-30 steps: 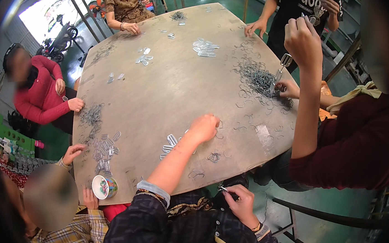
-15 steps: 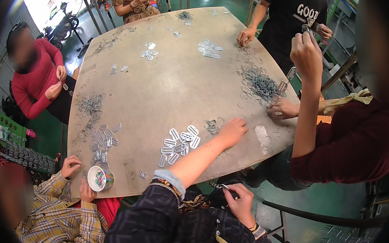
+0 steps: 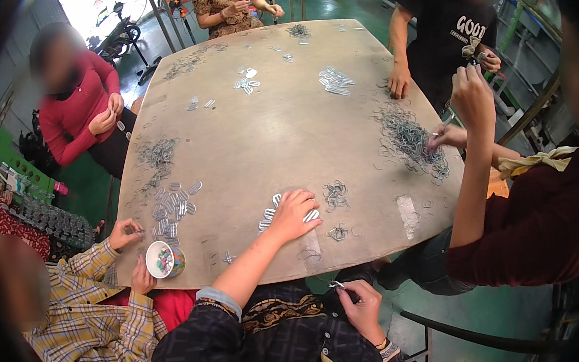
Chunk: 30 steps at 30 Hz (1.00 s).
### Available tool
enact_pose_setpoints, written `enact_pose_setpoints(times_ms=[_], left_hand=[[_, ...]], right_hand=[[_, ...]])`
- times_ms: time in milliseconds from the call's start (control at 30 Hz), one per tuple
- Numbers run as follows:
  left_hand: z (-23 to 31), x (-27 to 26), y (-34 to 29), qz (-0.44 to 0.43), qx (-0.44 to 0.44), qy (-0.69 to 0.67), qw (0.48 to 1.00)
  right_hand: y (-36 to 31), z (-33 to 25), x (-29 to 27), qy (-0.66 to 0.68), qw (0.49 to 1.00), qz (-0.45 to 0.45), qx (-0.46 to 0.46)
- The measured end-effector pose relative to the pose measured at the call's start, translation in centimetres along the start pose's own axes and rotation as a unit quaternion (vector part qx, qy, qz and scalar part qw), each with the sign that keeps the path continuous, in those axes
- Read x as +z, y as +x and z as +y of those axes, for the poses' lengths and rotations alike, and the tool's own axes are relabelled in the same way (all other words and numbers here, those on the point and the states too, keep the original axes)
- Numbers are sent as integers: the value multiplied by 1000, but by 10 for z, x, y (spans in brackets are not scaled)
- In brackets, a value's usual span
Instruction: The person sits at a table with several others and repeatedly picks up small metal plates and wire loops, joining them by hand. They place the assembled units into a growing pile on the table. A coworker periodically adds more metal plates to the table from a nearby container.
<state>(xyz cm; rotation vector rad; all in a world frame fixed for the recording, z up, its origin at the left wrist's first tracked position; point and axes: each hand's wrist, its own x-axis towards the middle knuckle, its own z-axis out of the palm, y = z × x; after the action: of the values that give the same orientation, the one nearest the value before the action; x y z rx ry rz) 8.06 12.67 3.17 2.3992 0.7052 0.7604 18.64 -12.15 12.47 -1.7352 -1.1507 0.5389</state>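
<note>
1. Bent over the table [image 3: 233,155], the worker had brought the left hand [image 3: 296,214] back over the slotted silver plates [image 3: 266,215] near the front edge; half a second earlier it had reached farther right, beyond them.

2. The left fingers were curved, palm down, and partly covered the plates. Whether they had pinched one could not be told from this angle.

3. With the arm withdrawn, two small heaps of wire hooks, one farther off [image 3: 335,194] and one nearer [image 3: 338,233], lay in plain view just right of the plates. By the look of it, the left hand's part of the work had passed from the hooks to the plates.

4. The right hand [image 3: 364,306] had stayed low by the lap, below the table's edge, thumb and fingertips pinching a small metal piece [image 3: 338,285]. That half of the job appeared to be on hold.

5. Across the table, a co-worker in a brown patterned shirt [image 3: 225,6] had parted hands that were together half a second before. At left, a co-worker in a red top [image 3: 93,108] held both hands close together, as half a second earlier.
</note>
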Motion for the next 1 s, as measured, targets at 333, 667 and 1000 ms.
enact_pose_setpoints(times_ms=[333,667,1000], left_hand=[[5,2,5,-57,-82,-2,995],[8,32,13,-57,33,1,998],[17,-2,14,-47,-39,10,998]], right_hand=[[-9,8,0,-10,1000,2,27],[-13,1,-1,-26,1000,-11,10],[-7,9,-1,-4,1000,5,5]])
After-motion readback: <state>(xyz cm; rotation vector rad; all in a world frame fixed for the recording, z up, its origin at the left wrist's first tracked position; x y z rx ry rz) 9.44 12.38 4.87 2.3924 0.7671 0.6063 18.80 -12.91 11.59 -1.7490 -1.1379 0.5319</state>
